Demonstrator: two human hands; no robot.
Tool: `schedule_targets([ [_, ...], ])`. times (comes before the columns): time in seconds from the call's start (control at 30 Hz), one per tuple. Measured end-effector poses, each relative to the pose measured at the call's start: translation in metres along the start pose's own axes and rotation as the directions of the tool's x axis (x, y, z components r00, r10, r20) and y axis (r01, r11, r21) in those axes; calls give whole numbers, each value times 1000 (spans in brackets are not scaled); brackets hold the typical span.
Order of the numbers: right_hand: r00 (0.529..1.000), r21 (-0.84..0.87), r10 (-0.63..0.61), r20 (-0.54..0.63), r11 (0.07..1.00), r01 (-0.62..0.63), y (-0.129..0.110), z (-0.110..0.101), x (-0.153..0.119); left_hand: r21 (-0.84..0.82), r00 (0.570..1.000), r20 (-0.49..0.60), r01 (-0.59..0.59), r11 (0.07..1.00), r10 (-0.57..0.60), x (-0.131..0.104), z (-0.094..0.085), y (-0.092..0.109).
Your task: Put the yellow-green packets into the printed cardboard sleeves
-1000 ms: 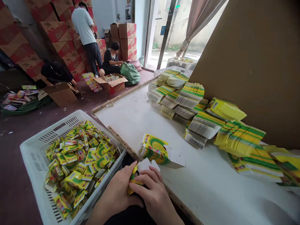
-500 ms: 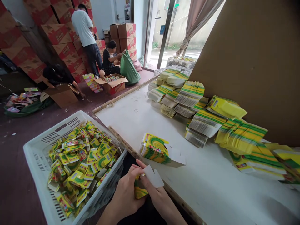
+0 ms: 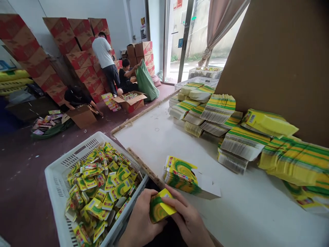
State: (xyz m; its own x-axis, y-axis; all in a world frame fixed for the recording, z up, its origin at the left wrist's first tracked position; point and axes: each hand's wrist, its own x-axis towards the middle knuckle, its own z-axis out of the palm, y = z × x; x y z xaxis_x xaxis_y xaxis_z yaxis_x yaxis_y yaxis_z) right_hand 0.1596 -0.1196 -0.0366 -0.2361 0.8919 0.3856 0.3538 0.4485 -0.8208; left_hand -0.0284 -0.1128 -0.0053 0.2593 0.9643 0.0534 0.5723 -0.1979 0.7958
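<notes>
A small yellow and green printed carton [image 3: 159, 208] is between my two hands, in front of the table's edge. My left hand [image 3: 142, 218] wraps round its left side, with the thumb below. My right hand [image 3: 187, 216] has its fingers on the carton's yellow flap at the right end. Just beyond my hands, a stack of flat cartons [image 3: 181, 173] lies on the white table [image 3: 151, 137]. Left of my hands stands a white plastic crate [image 3: 55, 187] heaped with small folded cartons [image 3: 102, 187].
Several bundles of flat cartons [image 3: 238, 142] cover the table's right side, against a brown board [image 3: 280, 68]. Co-workers are at the back left, one standing [image 3: 104, 56], two low down beside opened cardboard boxes [image 3: 83, 115]. Red and brown boxes [image 3: 82, 60] are stacked behind them.
The carton in my hands has turned, so its printed face and yellow flap now show instead of a white flap. My view has shifted, and the scene sits lower and farther right.
</notes>
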Motion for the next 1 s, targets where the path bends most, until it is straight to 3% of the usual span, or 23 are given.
schedule_targets([
  [0.17,957,-75,125,263,991,-108,-10,-12,-4,56,998,56,5,998,-8,0,-11,3],
  [0.3,938,-44,143,314,990,-136,-17,-30,-1,94,996,82,-42,995,34,2,-13,7],
  [0.43,977,61,169,128,982,-177,-22,-24,2,139,991,54,-133,981,126,5,-9,14],
  [0.53,976,110,215,27,970,-217,-32,-9,2,185,982,3,-186,965,189,3,-9,13],
  [0.63,976,148,215,-16,966,-210,-42,-11,0,203,983,12,-181,962,182,0,-28,-4],
  [0.7,972,122,213,-103,972,-200,-45,-28,1,319,985,-132,-67,946,115,-1,-53,-23],
  [0.73,955,82,229,-187,973,-217,-45,-38,3,405,957,-270,16,914,103,0,-67,-32],
  [0.8,880,-21,226,-418,966,-258,-41,-60,8,504,866,-493,206,839,84,1,-91,-49],
  [0.87,809,-146,177,-560,941,-306,-31,-74,16,495,828,-554,244,834,87,2,-101,-57],
  [0.9,804,-203,162,-572,922,-330,-25,-78,21,475,837,-539,211,855,93,3,-100,-58],
  [1.0,850,-305,201,-487,873,-381,-6,-76,33,360,915,-393,60,931,93,4,-80,-51],
])
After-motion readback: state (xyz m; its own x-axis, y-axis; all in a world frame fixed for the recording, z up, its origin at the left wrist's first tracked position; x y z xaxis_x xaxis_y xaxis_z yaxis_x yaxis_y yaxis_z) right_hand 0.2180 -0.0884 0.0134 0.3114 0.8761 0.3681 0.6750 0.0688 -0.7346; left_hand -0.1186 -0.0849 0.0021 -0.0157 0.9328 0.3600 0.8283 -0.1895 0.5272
